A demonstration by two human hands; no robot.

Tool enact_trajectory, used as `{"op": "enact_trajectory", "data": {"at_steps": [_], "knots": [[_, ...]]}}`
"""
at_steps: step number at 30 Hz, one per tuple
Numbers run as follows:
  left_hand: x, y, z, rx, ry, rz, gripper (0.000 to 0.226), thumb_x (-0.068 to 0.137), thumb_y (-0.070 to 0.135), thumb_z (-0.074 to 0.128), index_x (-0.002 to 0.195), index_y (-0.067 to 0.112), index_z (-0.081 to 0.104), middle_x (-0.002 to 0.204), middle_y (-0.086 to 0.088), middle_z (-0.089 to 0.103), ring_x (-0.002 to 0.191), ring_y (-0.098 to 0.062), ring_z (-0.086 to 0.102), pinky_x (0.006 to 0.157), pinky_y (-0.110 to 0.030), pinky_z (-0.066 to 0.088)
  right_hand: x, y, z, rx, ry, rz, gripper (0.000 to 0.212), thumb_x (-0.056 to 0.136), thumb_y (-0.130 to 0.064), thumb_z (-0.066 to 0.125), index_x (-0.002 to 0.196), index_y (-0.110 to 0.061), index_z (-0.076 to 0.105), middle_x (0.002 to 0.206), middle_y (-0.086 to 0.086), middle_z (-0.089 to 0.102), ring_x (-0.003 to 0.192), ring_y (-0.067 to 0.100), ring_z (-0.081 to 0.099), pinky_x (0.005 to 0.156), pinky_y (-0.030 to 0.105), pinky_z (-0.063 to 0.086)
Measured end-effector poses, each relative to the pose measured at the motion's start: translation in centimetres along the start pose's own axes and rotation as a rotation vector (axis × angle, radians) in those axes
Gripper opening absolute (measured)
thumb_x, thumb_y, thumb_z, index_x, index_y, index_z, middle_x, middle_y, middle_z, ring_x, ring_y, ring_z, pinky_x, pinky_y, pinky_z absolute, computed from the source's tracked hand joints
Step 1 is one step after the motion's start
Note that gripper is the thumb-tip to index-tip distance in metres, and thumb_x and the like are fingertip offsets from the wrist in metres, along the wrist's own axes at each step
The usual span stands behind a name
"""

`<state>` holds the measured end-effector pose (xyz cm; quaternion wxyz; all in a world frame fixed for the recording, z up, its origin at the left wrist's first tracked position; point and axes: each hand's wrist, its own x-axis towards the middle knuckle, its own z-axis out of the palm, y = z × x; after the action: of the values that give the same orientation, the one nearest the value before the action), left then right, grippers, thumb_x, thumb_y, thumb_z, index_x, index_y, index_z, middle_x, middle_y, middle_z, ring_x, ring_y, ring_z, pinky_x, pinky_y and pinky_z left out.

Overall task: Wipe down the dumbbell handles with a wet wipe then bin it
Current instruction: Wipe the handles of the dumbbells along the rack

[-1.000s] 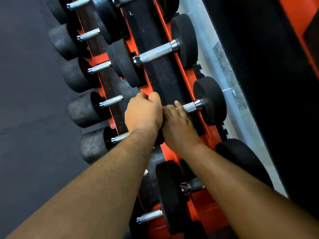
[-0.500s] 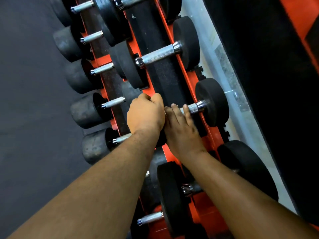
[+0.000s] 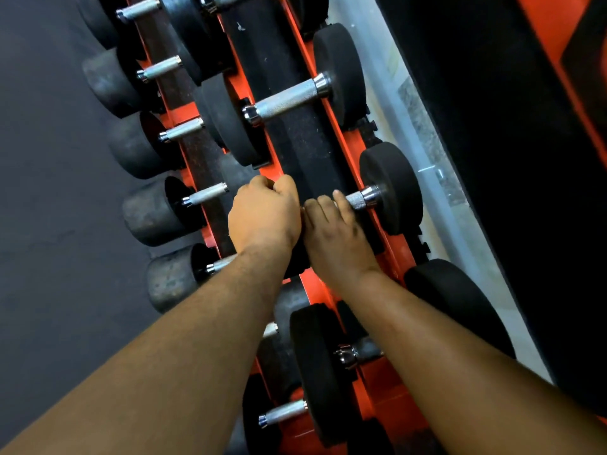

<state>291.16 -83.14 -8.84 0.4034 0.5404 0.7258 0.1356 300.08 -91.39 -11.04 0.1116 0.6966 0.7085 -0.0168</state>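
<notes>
A dumbbell lies across the top tier of an orange rack, with its knurled steel handle and black far head showing. My right hand lies over the handle, fingers curled round it close to the far head. My left hand is a closed fist at the near end of the same dumbbell, right against the right hand. The near head shows only as a black edge under my left wrist. No wet wipe is visible; anything under the fingers is hidden.
Another black dumbbell sits farther along the top tier, and one more sits nearer me. Several grey-headed dumbbells line the lower tier on the left. Dark floor lies left, a black wall right.
My right fingers have shifted slightly on the handle. The left fist stays in the same spot. The view has moved a little.
</notes>
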Motion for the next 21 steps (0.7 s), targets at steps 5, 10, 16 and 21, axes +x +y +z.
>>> {"op": "enact_trajectory", "data": {"at_steps": [5,10,16,21], "knots": [[0.2,0.2,-0.2,0.005,-0.011,-0.008,0.032,0.095,0.041,0.041,0.088,0.020,0.064,0.097,-0.008,0.068,0.088,-0.030,0.056,0.075,-0.034,0.037,4.5,0.0,-2.8,0.121,-0.244,0.014,0.028,0.092,-0.011,0.039,0.104,-0.019,0.063,0.107,0.004,0.066,0.103,0.029,0.061,0.108,0.043,0.033],[0.0,0.0,-0.1,-0.010,-0.005,-0.010,0.030,0.092,0.042,0.041,0.082,0.023,0.062,0.096,-0.006,0.068,0.091,-0.031,0.062,0.079,-0.037,0.046,-1.3,1.3,0.4,-0.055,-0.014,-0.004,0.046,0.097,-0.013,0.043,0.142,-0.011,0.045,0.136,0.013,0.052,0.140,0.036,0.039,0.121,0.059,0.016],[0.0,0.3,-0.2,-0.007,-0.008,-0.014,0.032,0.093,0.041,0.041,0.085,0.020,0.063,0.088,-0.005,0.065,0.086,-0.030,0.059,0.074,-0.034,0.041,3.4,0.5,-1.9,-0.002,-0.111,0.136,0.018,0.095,-0.015,0.049,0.098,-0.021,0.065,0.088,0.002,0.065,0.098,0.027,0.062,0.122,0.059,0.010],[-0.1,0.0,-0.2,-0.010,0.003,-0.009,0.033,0.092,0.042,0.040,0.083,0.020,0.063,0.092,-0.007,0.068,0.089,-0.032,0.062,0.083,-0.040,0.052,-0.7,1.1,-0.8,0.054,0.017,0.169,0.045,0.095,-0.009,0.039,0.138,-0.015,0.048,0.141,0.012,0.050,0.145,0.034,0.032,0.124,0.053,0.009]]}}
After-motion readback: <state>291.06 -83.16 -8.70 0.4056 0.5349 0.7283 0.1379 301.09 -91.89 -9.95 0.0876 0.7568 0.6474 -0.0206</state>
